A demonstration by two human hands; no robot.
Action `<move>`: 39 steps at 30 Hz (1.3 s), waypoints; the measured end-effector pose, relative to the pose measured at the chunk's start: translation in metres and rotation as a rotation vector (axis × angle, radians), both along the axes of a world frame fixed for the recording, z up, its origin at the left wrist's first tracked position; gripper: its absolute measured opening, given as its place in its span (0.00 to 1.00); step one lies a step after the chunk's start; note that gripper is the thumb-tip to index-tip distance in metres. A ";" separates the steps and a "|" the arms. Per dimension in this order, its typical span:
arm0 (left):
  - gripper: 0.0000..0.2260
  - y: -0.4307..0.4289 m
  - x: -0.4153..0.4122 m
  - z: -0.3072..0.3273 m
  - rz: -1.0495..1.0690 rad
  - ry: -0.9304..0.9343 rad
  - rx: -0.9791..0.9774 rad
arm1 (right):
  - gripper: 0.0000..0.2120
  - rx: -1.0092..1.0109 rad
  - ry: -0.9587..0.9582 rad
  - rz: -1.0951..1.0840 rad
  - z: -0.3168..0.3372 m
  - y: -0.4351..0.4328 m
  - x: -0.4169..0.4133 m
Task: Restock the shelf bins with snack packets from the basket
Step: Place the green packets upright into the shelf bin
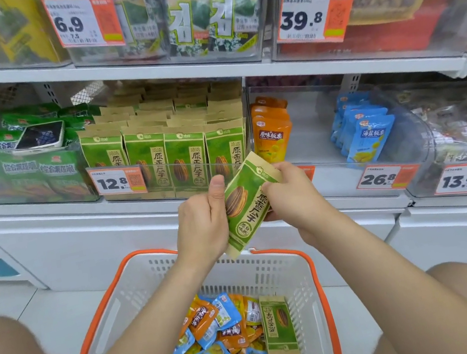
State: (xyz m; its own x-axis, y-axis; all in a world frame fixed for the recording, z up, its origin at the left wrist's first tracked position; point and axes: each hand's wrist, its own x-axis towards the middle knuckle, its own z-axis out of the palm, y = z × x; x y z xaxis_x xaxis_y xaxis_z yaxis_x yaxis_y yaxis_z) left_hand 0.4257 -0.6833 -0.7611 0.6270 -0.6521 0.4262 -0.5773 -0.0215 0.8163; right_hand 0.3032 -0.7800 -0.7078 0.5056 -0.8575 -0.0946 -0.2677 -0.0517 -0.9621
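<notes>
Our left hand [203, 222] and right hand [290, 198] both grip 1 green seed packet [244, 203], fingers curled round its edges. It is tilted above the far wall of the white basket [242, 272], just near the shelf bin [180, 165] of matching packets.

Both bare forearms stretched forward, angled inward. The left hand [203, 222] curled, thumb up, round a green packet [245, 206]; the right hand [291, 194] gripped its right edge.

shelving: white metal boards [145, 70] | base: white cabinets [82, 244] | floor: pale tiles [47, 312] | light: bright, even
</notes>
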 end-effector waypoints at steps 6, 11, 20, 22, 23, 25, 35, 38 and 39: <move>0.26 -0.001 0.017 0.013 0.101 -0.071 -0.040 | 0.22 -0.375 -0.107 0.106 0.023 -0.003 0.006; 0.10 -0.003 0.042 0.010 0.137 -0.382 -0.004 | 0.22 -0.827 -0.285 0.053 0.051 -0.007 0.005; 0.22 -0.003 0.046 0.002 0.099 -0.475 0.301 | 0.20 -0.987 -0.153 0.066 0.047 -0.032 0.036; 0.23 -0.004 0.046 0.002 0.094 -0.472 0.310 | 0.22 -1.006 -0.053 0.083 0.040 -0.039 0.044; 0.23 -0.004 0.046 0.003 0.093 -0.467 0.313 | 0.23 -1.016 -0.009 0.097 0.037 -0.042 0.048; 0.22 -0.003 0.048 0.005 0.093 -0.462 0.318 | 0.23 -1.044 0.103 0.118 0.031 -0.048 0.056; 0.16 -0.004 0.055 0.011 0.049 -0.407 0.327 | 0.05 -1.297 0.624 0.020 0.017 -0.053 0.077; 0.17 -0.003 0.058 0.009 0.025 -0.395 0.326 | 0.04 -1.284 0.627 -0.026 0.009 -0.046 0.079; 0.17 -0.002 0.058 0.008 0.019 -0.394 0.323 | 0.05 -1.291 0.603 -0.063 0.008 -0.045 0.078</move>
